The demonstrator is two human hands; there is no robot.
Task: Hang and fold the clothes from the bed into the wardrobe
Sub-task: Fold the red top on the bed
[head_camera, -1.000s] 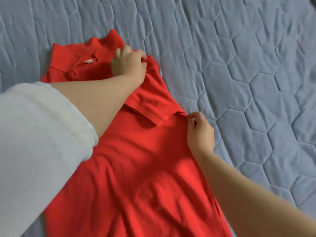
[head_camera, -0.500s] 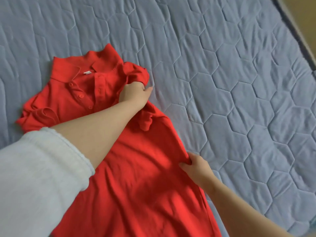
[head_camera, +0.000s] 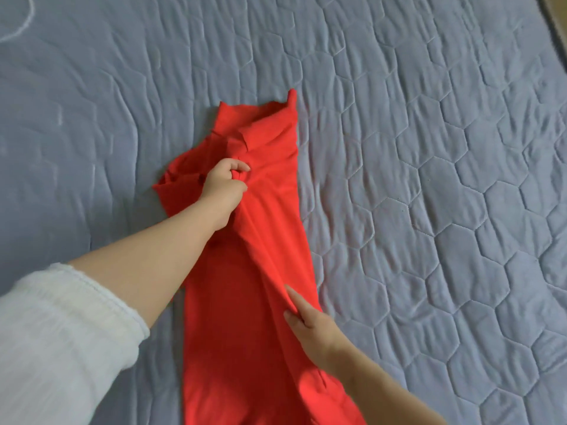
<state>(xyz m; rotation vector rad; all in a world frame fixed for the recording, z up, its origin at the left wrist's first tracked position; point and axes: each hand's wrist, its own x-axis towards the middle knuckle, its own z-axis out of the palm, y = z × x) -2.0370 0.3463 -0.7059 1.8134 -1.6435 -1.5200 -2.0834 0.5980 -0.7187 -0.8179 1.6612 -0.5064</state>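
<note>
Red short-sleeved polo shirt [head_camera: 242,317] lies on blue-grey quilted bed cover [head_camera: 429,179], folded lengthwise into narrow strip, collar [head_camera: 264,133] at far end. Left hand [head_camera: 225,182], arm in rolled white sleeve [head_camera: 61,332], grips bunch of cloth below collar, fingers curled tight round it. Right hand [head_camera: 313,326] rests on folded right edge lower down, forefinger and thumb stretched straight along cloth; other fingers hidden.
</note>
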